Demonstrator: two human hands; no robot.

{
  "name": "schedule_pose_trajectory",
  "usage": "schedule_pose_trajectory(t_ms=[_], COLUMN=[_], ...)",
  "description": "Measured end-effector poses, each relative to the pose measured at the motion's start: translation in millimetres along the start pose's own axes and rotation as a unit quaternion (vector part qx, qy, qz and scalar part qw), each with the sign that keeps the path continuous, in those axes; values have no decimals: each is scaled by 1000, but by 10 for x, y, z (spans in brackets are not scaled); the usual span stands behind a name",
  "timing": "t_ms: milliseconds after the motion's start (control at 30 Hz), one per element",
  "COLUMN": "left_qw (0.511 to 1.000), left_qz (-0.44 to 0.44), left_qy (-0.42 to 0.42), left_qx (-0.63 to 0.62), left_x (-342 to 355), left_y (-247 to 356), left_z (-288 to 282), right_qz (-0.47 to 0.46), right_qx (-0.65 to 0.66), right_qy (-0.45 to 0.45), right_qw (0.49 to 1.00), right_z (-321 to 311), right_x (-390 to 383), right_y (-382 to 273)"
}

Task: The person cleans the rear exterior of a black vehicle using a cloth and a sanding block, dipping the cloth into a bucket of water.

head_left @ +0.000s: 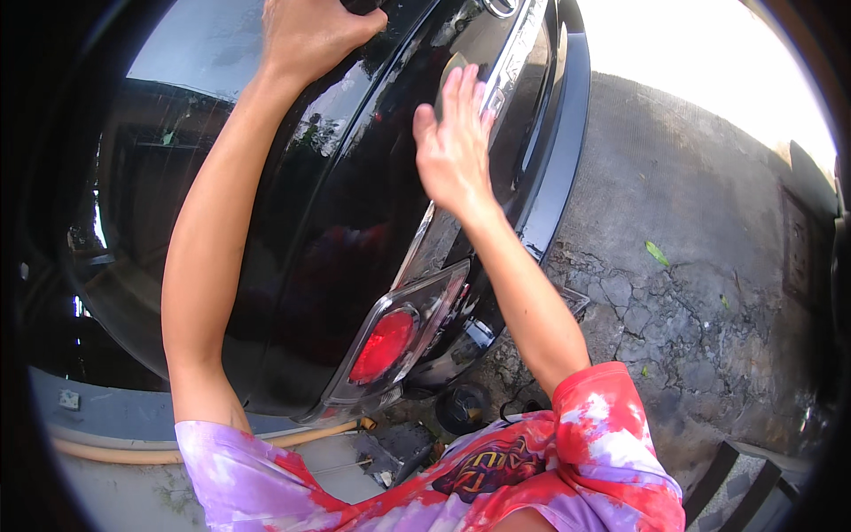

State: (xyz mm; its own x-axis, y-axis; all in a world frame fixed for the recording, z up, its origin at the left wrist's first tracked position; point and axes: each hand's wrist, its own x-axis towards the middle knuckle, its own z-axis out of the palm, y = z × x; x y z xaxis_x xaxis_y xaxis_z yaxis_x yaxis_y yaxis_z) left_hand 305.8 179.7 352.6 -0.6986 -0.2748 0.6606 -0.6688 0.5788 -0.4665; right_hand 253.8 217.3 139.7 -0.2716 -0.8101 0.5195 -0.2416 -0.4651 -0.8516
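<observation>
A glossy black car's rear lid point(310, 230) fills the middle, with a chrome trim strip point(514, 53) along it and a red-lensed tail light point(381, 346) below. My left hand point(319, 27) is at the upper edge, fingers curled on a dark item I cannot make out, partly cut off by the frame. My right hand point(456, 142) has fingers stretched and close together beside the chrome strip, on or just over the bodywork; a pale patch behind the fingertips may be a reflection.
Cracked concrete point(656, 301) with a green leaf point(656, 253) lies right of the bumper point(558, 177). Below are a black round container point(463, 408), a tan pipe point(115, 450) along a low ledge, and a dark slatted item point(727, 483) at lower right.
</observation>
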Motion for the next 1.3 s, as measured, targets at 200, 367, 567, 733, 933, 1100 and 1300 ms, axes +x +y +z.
schedule_pose_trajectory(t_ms=[200, 367, 567, 733, 933, 1100, 1300], left_qw=[1000, 999, 1000, 999, 999, 999, 999], left_qz=[-10, 5, -23, -22, -31, -25, -40], left_qy=[-8, 37, 14, 36, 20, 38, 17], left_qx=[4, -13, -5, -21, -19, -12, -24], left_x=[-69, 98, -74, 16, -123, -6, -148], left_y=[-28, 6, -91, -32, -129, -23, -86], left_z=[-25, -48, -14, -30, 25, -53, 8], right_qz=[-89, -23, -188, -109, -143, -104, -98], right_qx=[76, 20, -17, -44, -1, -37, -29], right_qy=[-145, 42, -85, 25, -66, 10, -57], right_qw=[983, 999, 978, 993, 987, 994, 993], right_z=[60, -99, 117, -64, 139, -12, 54], right_x=[-1533, 743, -1274, 818, -833, 752, -400], right_y=[-687, 202, -467, 164, -508, -123, -371])
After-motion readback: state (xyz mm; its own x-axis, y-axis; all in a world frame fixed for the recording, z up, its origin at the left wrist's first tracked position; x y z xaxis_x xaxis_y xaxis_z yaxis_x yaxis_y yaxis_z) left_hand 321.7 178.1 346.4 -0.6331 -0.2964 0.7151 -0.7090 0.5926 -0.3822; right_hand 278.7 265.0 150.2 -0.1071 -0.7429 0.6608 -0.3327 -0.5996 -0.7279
